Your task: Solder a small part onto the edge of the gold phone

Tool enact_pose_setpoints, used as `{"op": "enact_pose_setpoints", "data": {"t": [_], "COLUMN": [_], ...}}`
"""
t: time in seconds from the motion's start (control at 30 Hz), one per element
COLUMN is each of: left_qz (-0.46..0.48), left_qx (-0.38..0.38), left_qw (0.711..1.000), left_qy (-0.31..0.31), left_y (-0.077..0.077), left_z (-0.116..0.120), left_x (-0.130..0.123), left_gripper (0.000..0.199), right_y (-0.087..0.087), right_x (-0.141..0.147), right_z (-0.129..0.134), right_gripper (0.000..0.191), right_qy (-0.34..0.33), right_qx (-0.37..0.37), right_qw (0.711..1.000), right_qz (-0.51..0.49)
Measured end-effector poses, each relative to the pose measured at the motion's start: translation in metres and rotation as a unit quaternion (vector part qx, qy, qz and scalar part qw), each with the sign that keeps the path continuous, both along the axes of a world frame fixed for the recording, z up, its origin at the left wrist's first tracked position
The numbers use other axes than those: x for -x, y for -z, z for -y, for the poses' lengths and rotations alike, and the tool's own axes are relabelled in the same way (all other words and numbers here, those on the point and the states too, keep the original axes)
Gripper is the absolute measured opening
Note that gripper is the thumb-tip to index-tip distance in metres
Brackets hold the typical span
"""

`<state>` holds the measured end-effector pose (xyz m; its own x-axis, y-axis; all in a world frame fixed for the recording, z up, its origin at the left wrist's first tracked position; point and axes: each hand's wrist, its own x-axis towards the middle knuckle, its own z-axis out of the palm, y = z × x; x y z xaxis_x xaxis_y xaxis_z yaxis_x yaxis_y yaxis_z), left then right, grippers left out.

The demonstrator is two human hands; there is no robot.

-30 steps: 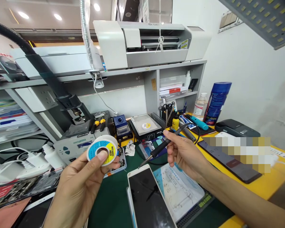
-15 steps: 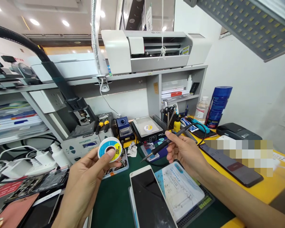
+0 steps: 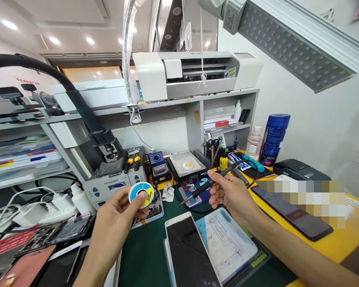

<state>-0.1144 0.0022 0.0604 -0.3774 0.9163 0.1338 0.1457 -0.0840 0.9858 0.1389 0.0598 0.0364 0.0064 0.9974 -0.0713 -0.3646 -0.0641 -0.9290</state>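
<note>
Soldering iron [image 3: 201,189] was in the right hand [image 3: 229,195], grip closed, thumb and fingers pinched around the black handle. Long axis ran from upper right to lower left, tip down and toward the left hand [image 3: 119,215]. That left hand was closed too, holding the solder spool [image 3: 135,190] by its rim with the thumb over the centre hole, label up. Couldn't make out a loose wire end.

Key relation: tip sat in the gap between the 2 hands, just beyond the top edge of the white-framed phone [image 3: 191,251]. Spool was left of the tip, apart from it. Tip looked clear of the phone; actual height hard to tell. By view, both hands were about equally near the phone, with the tip closer than either.

Phone lay screen up, long axis running away from the wearer and leaning slightly left, partly over a printed pad [image 3: 231,241] on the green mat [image 3: 142,255].

Further out: parts tray [image 3: 152,213] behind the spool, crumpled tissue [image 3: 168,192] beside it. Hot plate [image 3: 179,163] and blue soldering station [image 3: 157,158] stood at the back. Larger dark phone [image 3: 293,215] lay on the yellow worktop [image 3: 344,241], right of the right hand.
</note>
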Motion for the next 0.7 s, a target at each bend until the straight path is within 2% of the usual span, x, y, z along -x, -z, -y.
{"op": "enact_pose_setpoints", "data": {"t": [0.13,0.2,0.33,0.4,0.53,0.7], "left_qz": [-0.082,-0.174,-0.407,-0.438,-0.455,-0.489], "left_qx": [0.038,0.062,0.138,0.163,0.188,0.209], "left_qw": [0.996,0.983,0.901,0.880,0.859,0.835], "left_qy": [-0.028,-0.022,0.050,0.085,0.137,0.142], "left_y": [-0.003,-0.002,0.001,0.004,0.013,0.022], "left_z": [0.000,-0.002,-0.005,-0.005,-0.004,-0.001], "left_x": [0.007,0.012,0.019,0.020,0.022,0.027], "left_gripper": [0.049,0.046,0.035,0.030,0.022,0.018], "right_y": [0.000,0.001,0.002,0.001,-0.002,-0.004], "right_x": [-0.001,-0.001,-0.005,-0.007,-0.011,-0.015], "right_z": [0.001,0.000,-0.002,-0.003,-0.003,-0.002], "right_gripper": [0.036,0.036,0.038,0.037,0.015,0.010], "right_qy": [0.000,-0.001,-0.034,-0.071,-0.136,-0.175], "right_qx": [-0.005,-0.008,-0.009,-0.010,-0.023,-0.031], "right_qw": [1.000,1.000,0.999,0.997,0.989,0.979], "right_qz": [-0.005,-0.007,-0.012,-0.024,-0.059,-0.103]}}
